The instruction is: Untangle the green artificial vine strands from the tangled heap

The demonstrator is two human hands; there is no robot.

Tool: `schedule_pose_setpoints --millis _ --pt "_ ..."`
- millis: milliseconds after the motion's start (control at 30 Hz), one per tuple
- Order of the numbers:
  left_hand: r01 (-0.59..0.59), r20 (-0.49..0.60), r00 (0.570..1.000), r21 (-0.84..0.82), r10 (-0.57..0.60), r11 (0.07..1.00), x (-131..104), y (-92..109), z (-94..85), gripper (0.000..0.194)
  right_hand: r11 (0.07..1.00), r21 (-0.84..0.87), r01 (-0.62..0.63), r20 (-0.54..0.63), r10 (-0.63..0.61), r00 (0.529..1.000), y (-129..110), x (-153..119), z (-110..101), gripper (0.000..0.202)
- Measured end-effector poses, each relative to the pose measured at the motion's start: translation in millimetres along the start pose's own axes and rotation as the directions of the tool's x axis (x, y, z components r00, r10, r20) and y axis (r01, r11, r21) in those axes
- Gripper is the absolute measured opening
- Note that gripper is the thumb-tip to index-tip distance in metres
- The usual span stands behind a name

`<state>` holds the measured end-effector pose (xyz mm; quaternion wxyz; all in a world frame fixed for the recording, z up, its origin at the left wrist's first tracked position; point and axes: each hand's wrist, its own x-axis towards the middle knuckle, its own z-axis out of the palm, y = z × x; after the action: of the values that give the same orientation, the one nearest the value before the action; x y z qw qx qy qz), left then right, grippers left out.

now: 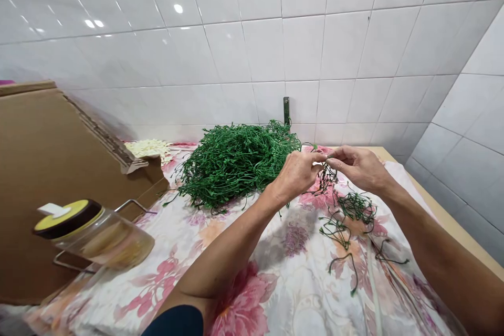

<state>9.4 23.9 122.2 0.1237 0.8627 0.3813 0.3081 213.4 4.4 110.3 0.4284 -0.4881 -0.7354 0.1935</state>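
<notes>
My left hand (300,172) is closed, its thumb and forefinger pinching thin green artificial flower stems. Its fingertips meet those of my right hand (357,167), which also pinches at the same spot. A few dark green stems (326,181) dangle below the joined fingertips; the exact grip point is hidden by the fingers. Just left of my left hand lies a large tangled heap of green stems (240,163) with small knobby tips. Under my right wrist a smaller bunch of stems (356,207) rests on the cloth, with several loose ones (336,231) beside it.
A floral cloth (307,283) covers the table. At left stand a cardboard box (51,157) and a tilted clear jar (106,239) with a yellow and brown lid, near a metal wire handle. Pale small pieces (149,148) lie behind the box. White tiled wall (263,52) closes off the back.
</notes>
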Motion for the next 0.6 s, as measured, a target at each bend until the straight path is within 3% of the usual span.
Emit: schedule_pose_setpoints --millis 100,200,367,500,600 --pt "-0.018 0.02 1.0 -0.054 0.019 0.998 -1.9 4.8 -3.5 0.038 1.0 -0.005 -0.005 -0.059 0.004 0.998 -0.1 0.3 0.8 0.042" --pt "-0.013 -0.028 1.0 -0.078 0.011 0.997 -3.5 4.1 -8.2 0.044 0.997 0.07 -0.045 -0.102 0.052 0.993 -1.2 0.9 -2.6 0.039" --pt "0.028 -0.123 0.992 -0.032 -0.032 0.999 -4.4 -0.5 -12.7 0.029 0.99 0.127 -0.055 -0.166 0.076 0.983 -3.1 1.9 -8.3 0.036" --pt "0.057 -0.117 0.992 0.143 -0.041 0.988 -5.3 0.6 -13.2 0.017 0.998 0.059 0.011 -0.153 -0.002 0.988 -6.5 0.0 -6.3 0.034" --pt "-0.013 -0.12 0.992 0.198 0.037 0.98 -5.8 2.5 -15.6 0.016 0.988 -0.11 0.111 -0.168 -0.128 0.977 -10.8 -2.1 -5.0 0.028"
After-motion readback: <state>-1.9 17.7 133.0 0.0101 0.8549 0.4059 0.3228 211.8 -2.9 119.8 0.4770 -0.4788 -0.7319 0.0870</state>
